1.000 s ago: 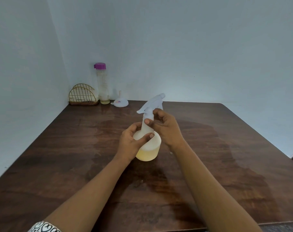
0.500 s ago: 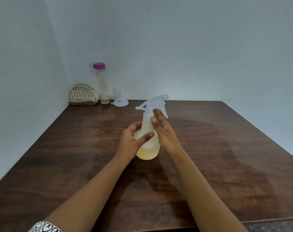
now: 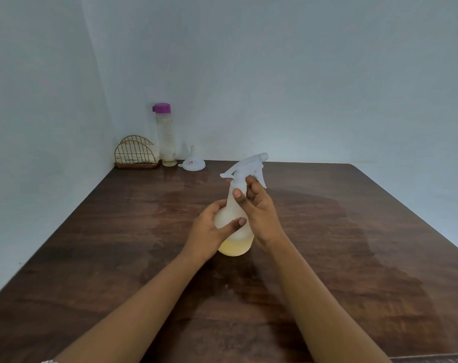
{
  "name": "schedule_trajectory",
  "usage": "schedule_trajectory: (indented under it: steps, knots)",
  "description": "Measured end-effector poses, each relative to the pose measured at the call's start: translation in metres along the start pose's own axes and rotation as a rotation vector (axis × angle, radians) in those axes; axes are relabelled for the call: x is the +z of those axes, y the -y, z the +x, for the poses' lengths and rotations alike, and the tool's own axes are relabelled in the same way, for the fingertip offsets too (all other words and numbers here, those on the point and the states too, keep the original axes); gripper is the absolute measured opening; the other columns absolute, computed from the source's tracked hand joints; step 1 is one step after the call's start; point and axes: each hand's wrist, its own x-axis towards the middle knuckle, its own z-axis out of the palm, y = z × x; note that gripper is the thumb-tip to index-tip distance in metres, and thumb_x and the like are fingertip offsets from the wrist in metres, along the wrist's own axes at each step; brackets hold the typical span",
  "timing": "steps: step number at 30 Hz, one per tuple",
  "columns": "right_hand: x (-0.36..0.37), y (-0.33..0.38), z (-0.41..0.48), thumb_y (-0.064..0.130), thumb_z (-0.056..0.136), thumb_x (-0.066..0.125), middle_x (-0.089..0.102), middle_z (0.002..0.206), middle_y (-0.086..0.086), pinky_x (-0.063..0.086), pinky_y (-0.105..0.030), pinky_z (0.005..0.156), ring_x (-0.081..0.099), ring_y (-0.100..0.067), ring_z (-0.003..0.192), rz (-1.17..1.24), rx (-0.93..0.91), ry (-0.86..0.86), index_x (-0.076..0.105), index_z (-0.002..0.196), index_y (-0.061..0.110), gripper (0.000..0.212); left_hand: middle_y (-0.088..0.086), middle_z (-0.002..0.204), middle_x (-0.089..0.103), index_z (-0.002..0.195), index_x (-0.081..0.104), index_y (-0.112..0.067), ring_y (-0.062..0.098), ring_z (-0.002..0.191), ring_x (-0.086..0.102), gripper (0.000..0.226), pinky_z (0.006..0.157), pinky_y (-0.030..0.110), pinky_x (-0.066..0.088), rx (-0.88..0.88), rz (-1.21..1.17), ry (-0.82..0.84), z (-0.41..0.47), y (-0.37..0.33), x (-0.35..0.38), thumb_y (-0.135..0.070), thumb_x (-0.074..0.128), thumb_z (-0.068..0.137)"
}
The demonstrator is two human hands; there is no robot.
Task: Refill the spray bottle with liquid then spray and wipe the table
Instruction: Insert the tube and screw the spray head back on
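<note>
**Inspector:** Surface first. One dark wooden table (image 3: 327,258). Its far edge meets the back wall, its left edge runs along the side wall, and the far right corner is rounded. The near edge shows only at lower right. Broad bare wood lies left, right and in front of the work. A duller sheen covers the middle and right of the top; whether it is moisture I cannot tell.

**Clerk:** Count of items?

**Inspector:** One spray bottle (image 3: 233,247), standing mid-table, with yellowish liquid in its lowest part only, and its white trigger head (image 3: 245,166) pointing right and away. In the far left corner, well apart from it: one wire rack (image 3: 136,154), one tall clear bottle with a purple cap (image 3: 166,137) just beside the rack, and one white funnel (image 3: 192,162) resting mouth-down near that bottle.

**Clerk:** Hands?

**Inspector:** Two. The left hand (image 3: 212,229) is wrapped about the spray bottle's belly, thumb across the front. The right hand (image 3: 259,208) is closed loosely round the neck just beneath the trigger head, fingertips on the collar.
</note>
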Motion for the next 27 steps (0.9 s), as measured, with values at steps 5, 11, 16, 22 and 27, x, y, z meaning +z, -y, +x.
schedule_trajectory:
  steps: [5, 11, 16, 22, 27]
  knots:
    - [-0.03, 0.025, 0.005, 0.035, 0.087, 0.055, 0.063, 0.119, -0.003, 0.053, -0.033, 0.09, 0.062, -0.017, 0.107, -0.163, 0.045, 0.26, 0.055, 0.124, 0.021, 0.04, -0.009, 0.129, 0.048, 0.132, 0.05, -0.03, 0.009, 0.119, 0.048, 0.062, 0.1, 0.031, 0.044, 0.002, 0.127, 0.088, -0.006, -0.004, -0.014, -0.038, 0.076, 0.077]
    - [-0.031, 0.025, 0.004, 0.026, 0.089, 0.06, 0.069, 0.109, 0.0, 0.054, -0.032, 0.087, 0.066, -0.014, 0.1, -0.239, 0.029, 0.185, 0.062, 0.117, 0.019, 0.029, -0.007, 0.135, 0.052, 0.136, 0.042, -0.034, 0.013, 0.121, 0.054, 0.083, 0.102, 0.041, 0.047, -0.115, 0.03, 0.408, 0.016, -0.009, -0.024, -0.042, 0.082, 0.064]
    - [-0.004, 0.018, -0.003, 0.034, 0.08, 0.071, 0.068, 0.112, 0.004, 0.054, -0.031, 0.089, 0.066, -0.007, 0.095, -0.426, -0.086, -0.221, 0.06, 0.126, 0.012, 0.052, -0.006, 0.127, 0.058, 0.132, 0.048, -0.028, 0.014, 0.113, 0.058, 0.086, 0.097, 0.042, 0.05, -0.085, 0.117, 0.226, 0.013, -0.001, -0.011, -0.057, 0.08, 0.057]
    - [0.001, 0.022, -0.007, 0.035, 0.079, 0.073, 0.066, 0.105, 0.009, 0.049, -0.018, 0.084, 0.062, -0.006, 0.1, -0.481, -0.113, -0.252, 0.061, 0.123, 0.015, 0.05, -0.008, 0.125, 0.044, 0.13, 0.043, -0.029, 0.01, 0.114, 0.046, 0.084, 0.094, 0.029, 0.044, -0.057, 0.251, 0.058, 0.001, -0.009, 0.001, -0.057, 0.079, 0.06]
    - [-0.018, 0.034, 0.002, 0.035, 0.082, 0.069, 0.065, 0.117, 0.005, 0.05, -0.035, 0.095, 0.06, -0.013, 0.11, -0.541, -0.004, 0.029, 0.059, 0.118, 0.018, 0.041, -0.009, 0.129, 0.054, 0.136, 0.038, -0.028, 0.007, 0.116, 0.055, 0.075, 0.101, 0.029, 0.047, -0.195, -0.005, 0.486, 0.024, -0.017, -0.028, -0.02, 0.078, 0.074]
